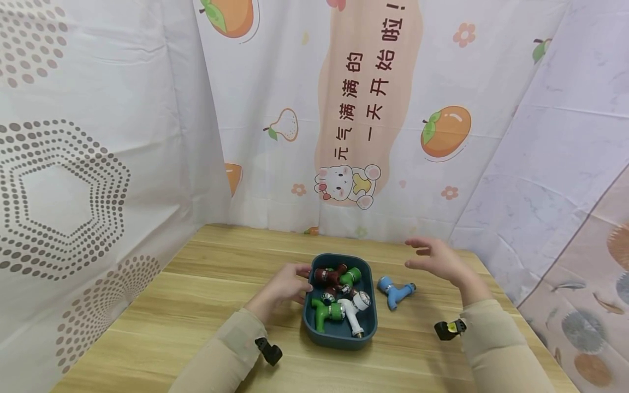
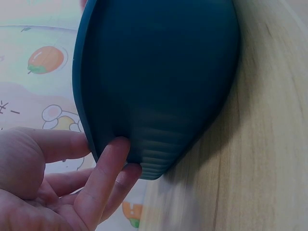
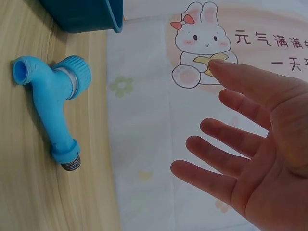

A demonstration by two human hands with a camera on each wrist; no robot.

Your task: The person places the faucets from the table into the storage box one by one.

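A dark teal plastic basin holds several faucets, among them a green faucet, a white faucet, a dark red faucet and another green one, partly overlapping. My left hand touches the basin's left side; in the left wrist view its fingertips rest against the outer wall, the fingers fairly straight. Right of the basin, a blue faucet lies on the table. Above and to the right of it, my right hand hovers with nothing in it, fingers spread, as the right wrist view shows.
The wooden table bears the basin and the blue faucet. A printed curtain hangs behind its far edge, with further curtains at the left and right. Black wrist cameras are strapped over both sleeves.
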